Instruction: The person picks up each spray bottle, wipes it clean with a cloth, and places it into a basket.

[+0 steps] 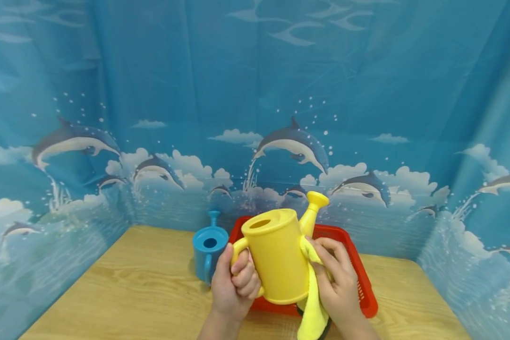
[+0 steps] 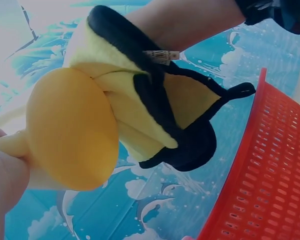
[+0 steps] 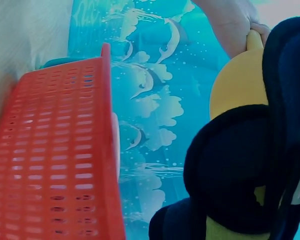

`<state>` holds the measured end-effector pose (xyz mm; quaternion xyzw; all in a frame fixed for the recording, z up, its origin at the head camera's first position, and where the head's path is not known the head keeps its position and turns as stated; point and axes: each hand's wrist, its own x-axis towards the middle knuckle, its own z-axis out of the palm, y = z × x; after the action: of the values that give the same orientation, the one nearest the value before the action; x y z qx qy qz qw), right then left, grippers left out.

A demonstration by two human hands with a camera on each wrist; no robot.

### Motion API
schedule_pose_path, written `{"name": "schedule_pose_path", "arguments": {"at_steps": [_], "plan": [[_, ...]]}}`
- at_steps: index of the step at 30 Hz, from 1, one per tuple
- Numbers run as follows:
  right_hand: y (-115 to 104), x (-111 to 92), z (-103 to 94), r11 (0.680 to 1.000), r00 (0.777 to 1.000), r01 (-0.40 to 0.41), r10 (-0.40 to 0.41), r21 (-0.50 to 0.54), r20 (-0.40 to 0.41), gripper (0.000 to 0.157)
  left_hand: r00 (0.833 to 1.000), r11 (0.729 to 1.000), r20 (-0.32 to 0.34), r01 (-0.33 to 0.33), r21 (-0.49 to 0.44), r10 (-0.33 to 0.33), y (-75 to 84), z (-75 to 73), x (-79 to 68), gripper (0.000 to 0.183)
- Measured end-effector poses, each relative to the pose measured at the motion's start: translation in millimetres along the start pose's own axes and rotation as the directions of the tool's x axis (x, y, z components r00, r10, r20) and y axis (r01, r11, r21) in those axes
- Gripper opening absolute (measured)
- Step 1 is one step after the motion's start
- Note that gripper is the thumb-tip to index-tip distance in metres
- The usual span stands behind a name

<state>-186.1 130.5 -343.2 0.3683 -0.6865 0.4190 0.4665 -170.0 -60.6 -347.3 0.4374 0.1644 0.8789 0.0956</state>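
My left hand (image 1: 234, 290) grips the handle of a yellow watering can (image 1: 278, 259), which is raised and tilted with its spout up to the right. In my right hand (image 1: 339, 281) is a yellow cloth (image 1: 312, 314), pinched and pressed to the can's side just below the spout. The cloth hangs down past the can's base. Dark trim and a small loop edge the cloth (image 2: 130, 102) in the left wrist view, beside the round base of the can (image 2: 72, 130). In the right wrist view, the cloth's dark side (image 3: 225, 165) covers part of the can.
A red perforated basket (image 1: 367, 295) stands on the wooden table (image 1: 144, 288) behind the yellow can, which hides much of it. To its left stands a smaller blue watering can (image 1: 200, 259). A dolphin-printed backdrop (image 1: 195, 94) encloses the table's back and sides.
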Motion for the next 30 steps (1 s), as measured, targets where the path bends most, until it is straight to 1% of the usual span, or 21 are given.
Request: {"name": "schedule_pose_path", "arguments": {"at_steps": [7,10,15,17,20,22,25,26,30], "plan": [[3.1,-11.9,-3.1,0.997,0.998,0.057,-0.057,0.055,-0.008,0.032,1.0,1.0,-0.011,-0.023,0.001,0.023,-0.6,0.2,0.5,0.042],[3.2,-17.2,-3.7,0.994,0.998,0.061,-0.06,0.093,-0.013,0.031,1.0,1.0,0.013,-0.027,-0.007,0.027,-0.9,-0.3,1.7,0.042],[2.9,-24.6,-5.1,0.987,0.998,0.058,-0.054,0.151,-0.029,0.029,0.996,0.999,0.08,-0.027,-0.046,0.031,-0.3,-3.2,4.2,0.04],[3.5,-26.8,-6.2,0.985,0.999,0.037,-0.031,0.166,-0.036,0.029,0.995,0.999,0.095,-0.014,-0.05,0.019,0.5,-4.1,4.2,0.039],[5.4,-28.2,-8.1,0.989,0.998,-0.002,0.01,0.145,-0.056,0.033,0.994,0.999,0.111,0.023,-0.028,-0.02,1.3,-4.6,3.8,0.039],[6.5,-27.4,-9.2,0.994,0.997,-0.012,0.02,0.106,-0.072,0.033,0.991,0.999,0.129,0.05,-0.013,-0.048,1.1,-4.7,3.8,0.039],[5.4,-21.8,-9.8,1.0,0.995,0.023,-0.021,0.015,-0.1,0.023,0.986,0.996,0.146,0.084,0.012,-0.085,-0.2,-4.9,2.9,0.04],[4.8,-19.4,-10.1,0.999,0.994,0.035,-0.037,-0.024,-0.103,0.022,0.984,0.996,0.151,0.092,0.02,-0.094,-0.8,-5.2,2.5,0.04],[2.2,-7.8,-13.0,0.986,0.995,0.046,-0.059,-0.163,-0.076,0.032,0.978,0.991,0.163,0.119,0.063,-0.128,-2.1,-6.4,0.0,0.039]]}}
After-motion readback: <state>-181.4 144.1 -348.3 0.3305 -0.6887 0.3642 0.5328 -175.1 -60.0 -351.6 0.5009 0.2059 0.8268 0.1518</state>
